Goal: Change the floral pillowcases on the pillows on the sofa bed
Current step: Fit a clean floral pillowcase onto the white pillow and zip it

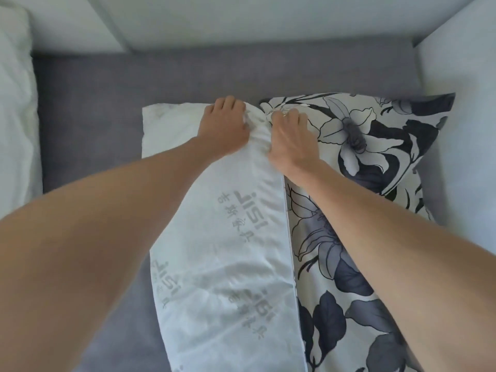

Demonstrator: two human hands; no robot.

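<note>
Grey sofa bed (107,108), pale cushions behind. Left hand (224,128) clenched on a bunched fold of the bare white pillow (214,237); right hand (288,140) gripping the floral pillowcase (349,277) at its open edge, just beside. Soft, light, easily crumpled; likely best held at corners or along the opening hem.

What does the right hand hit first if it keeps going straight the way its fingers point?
Likely the far edge of the floral pillowcase that the right hand grips, then the grey sofa back beyond it. Depth is hard to judge from this view.
</note>
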